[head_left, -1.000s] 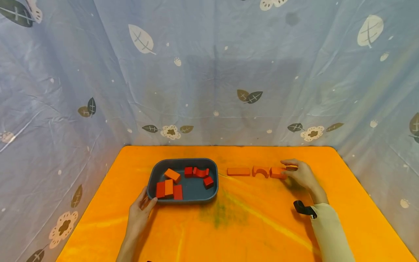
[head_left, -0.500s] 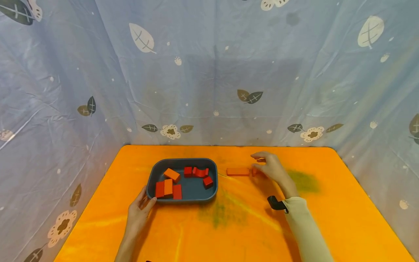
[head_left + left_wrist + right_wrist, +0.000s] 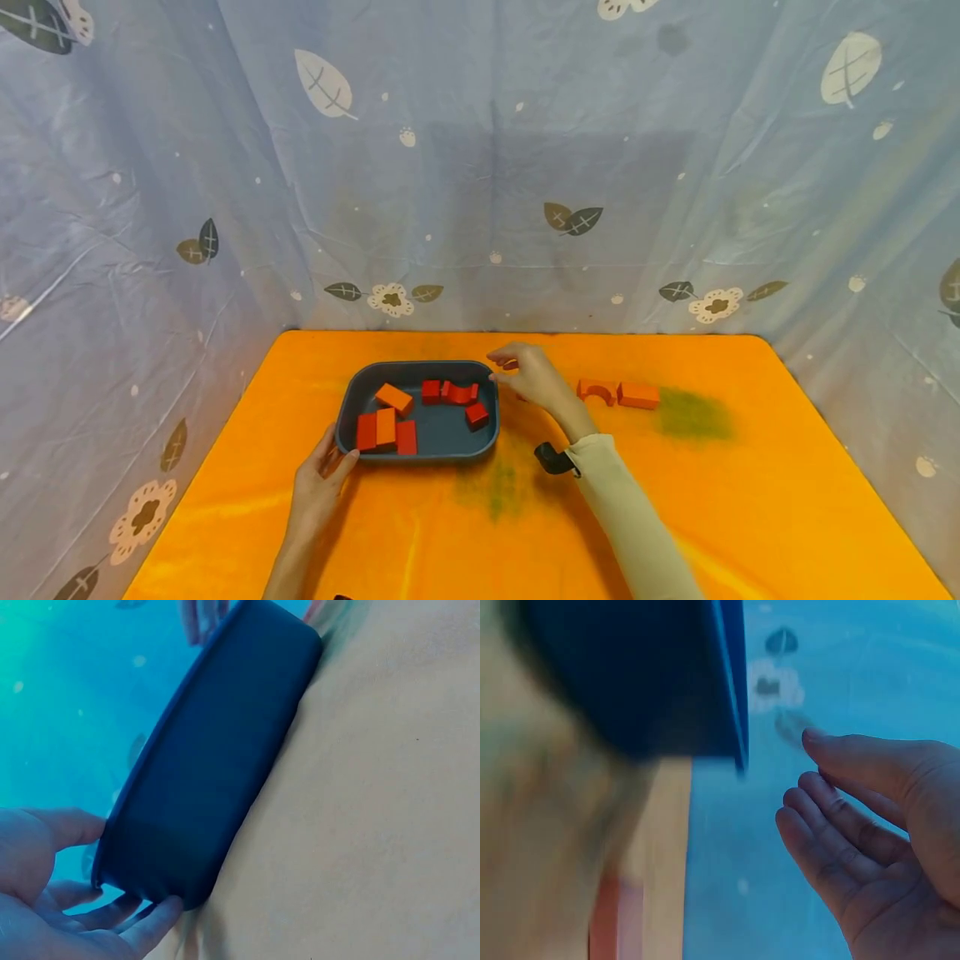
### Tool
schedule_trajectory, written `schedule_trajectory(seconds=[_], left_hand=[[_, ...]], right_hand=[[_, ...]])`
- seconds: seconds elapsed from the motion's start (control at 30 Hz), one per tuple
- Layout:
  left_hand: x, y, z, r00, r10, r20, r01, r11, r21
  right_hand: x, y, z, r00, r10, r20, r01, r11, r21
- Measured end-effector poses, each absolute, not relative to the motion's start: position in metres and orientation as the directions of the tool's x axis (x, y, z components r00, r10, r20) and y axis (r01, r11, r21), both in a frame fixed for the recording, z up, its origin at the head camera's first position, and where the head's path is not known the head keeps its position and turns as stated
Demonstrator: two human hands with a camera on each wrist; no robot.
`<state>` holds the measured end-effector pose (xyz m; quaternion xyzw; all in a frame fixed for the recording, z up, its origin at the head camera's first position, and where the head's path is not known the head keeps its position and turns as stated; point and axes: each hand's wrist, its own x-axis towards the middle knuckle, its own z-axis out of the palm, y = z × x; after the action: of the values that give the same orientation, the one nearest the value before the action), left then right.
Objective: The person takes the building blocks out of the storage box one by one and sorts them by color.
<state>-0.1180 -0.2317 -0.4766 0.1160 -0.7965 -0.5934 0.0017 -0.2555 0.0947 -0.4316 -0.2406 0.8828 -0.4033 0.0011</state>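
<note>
My left hand (image 3: 313, 487) holds the near left corner of a dark blue tray (image 3: 450, 457), thumb at the rim and fingers against the outer wall. Inside the tray lie several red and orange toy blocks, among them an orange block (image 3: 393, 400) and a red curved block (image 3: 459, 394). My right hand (image 3: 534, 379) hovers by the tray's right rim with loosely bent fingers. Nothing shows between them in the right wrist view, where the hand (image 3: 855, 832) is beside the tray wall (image 3: 652, 690). The right hand mostly covers a long orange block on the table.
To the right, an orange arch block (image 3: 597, 387) and an orange rectangular block (image 3: 637, 396) stand in line on the yellow-orange tablecloth (image 3: 465, 533). A patterned blue-grey curtain (image 3: 480, 183) encloses the back and sides of the table.
My right hand has left the rectangular block at the row's right end and moved left over the row to the tray's right rim. The left hand and tray stay in place.
</note>
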Motion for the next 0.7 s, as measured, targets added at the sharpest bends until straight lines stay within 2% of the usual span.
schedule_trajectory(seconds=[0.37,0.7], left_hand=[[-0.116,-0.232,-0.477,-0.973,-0.192,-0.130,-0.182,0.287,0.940],[-0.116,-0.230,-0.476,-0.974,-0.190,-0.125,-0.174,0.264,0.949]], right_hand=[[-0.242,0.021,-0.437,-0.840,-0.517,0.162,-0.471,0.551,-0.689],[-0.243,-0.019,-0.454,-0.852,-0.502,0.147,-0.468,0.607,-0.642]])
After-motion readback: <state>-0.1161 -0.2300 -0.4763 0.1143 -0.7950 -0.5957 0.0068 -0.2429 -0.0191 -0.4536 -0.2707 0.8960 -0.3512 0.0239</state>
